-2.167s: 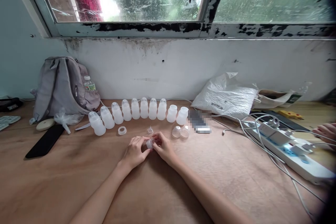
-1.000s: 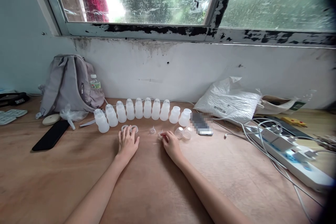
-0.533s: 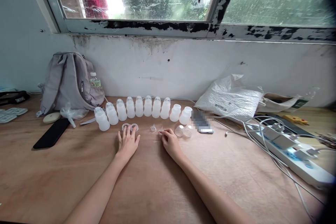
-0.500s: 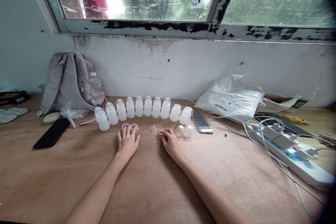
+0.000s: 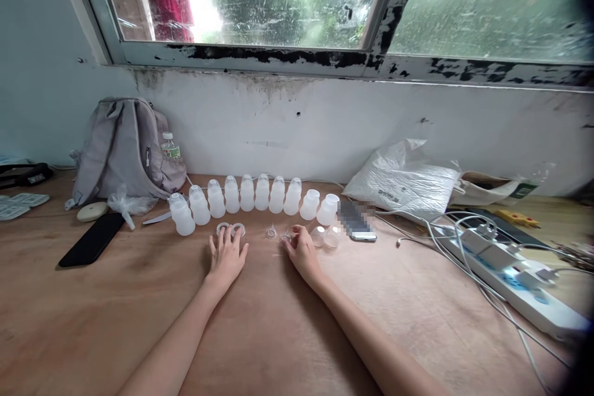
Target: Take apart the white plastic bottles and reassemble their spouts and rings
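Observation:
My left hand [image 5: 227, 255] lies on the table with its fingers spread, fingertips touching two translucent screw rings [image 5: 238, 229]. My right hand [image 5: 302, 255] rests farther right, thumb and forefinger apart beside a clear bottle teat [image 5: 285, 237] that they partly hide. Another clear teat [image 5: 271, 232] stands upright between the hands. To the right of my right hand are two clear domed caps [image 5: 331, 237]. Behind, an arc of several frosted baby bottles [image 5: 247, 195] wears clear caps. At its right end stand two uncapped bottles [image 5: 310, 205].
A blurred phone [image 5: 364, 236] lies right of the caps, a black phone [image 5: 93, 240] at left. A grey backpack [image 5: 116, 148] and white plastic parcel [image 5: 403, 179] lean at the wall. A power strip [image 5: 533, 297] with tangled cables takes up the right side.
The thumb and forefinger of my right hand have parted from their pinch at the teat. My left hand stays on the rings. The view has tilted slightly up.

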Action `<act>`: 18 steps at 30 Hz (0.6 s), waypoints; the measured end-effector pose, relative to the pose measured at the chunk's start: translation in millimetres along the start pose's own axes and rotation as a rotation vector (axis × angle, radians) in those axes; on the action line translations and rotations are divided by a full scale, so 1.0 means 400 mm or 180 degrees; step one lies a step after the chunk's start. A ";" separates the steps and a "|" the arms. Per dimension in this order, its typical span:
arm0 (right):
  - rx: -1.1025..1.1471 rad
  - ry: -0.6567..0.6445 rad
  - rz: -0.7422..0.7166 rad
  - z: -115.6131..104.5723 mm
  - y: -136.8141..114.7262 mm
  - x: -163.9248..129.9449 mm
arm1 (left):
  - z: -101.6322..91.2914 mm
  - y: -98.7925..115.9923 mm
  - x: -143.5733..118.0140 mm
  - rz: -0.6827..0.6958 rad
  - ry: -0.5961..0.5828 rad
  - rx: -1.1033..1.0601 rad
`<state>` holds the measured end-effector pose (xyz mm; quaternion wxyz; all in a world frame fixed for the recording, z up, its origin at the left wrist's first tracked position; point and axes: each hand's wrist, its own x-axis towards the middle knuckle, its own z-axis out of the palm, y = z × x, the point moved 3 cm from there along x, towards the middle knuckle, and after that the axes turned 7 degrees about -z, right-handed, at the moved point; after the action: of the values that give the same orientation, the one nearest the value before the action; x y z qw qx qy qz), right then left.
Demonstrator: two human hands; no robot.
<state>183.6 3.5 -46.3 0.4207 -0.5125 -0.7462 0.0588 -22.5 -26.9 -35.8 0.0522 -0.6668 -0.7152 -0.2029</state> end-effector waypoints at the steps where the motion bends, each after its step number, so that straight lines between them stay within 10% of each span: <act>1: -0.0075 -0.0047 -0.0032 0.005 0.005 0.007 | 0.002 0.000 0.000 -0.0003 -0.0004 0.0005; 18: -0.0424 -0.0215 -0.0528 -0.016 -0.027 0.083 | -0.010 0.004 -0.003 -0.0027 0.0043 -0.0035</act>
<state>176.3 23.2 -17.9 0.3637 -0.4735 -0.8021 -0.0088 -21.8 -29.3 -32.1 0.0525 -0.6626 -0.7165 -0.2115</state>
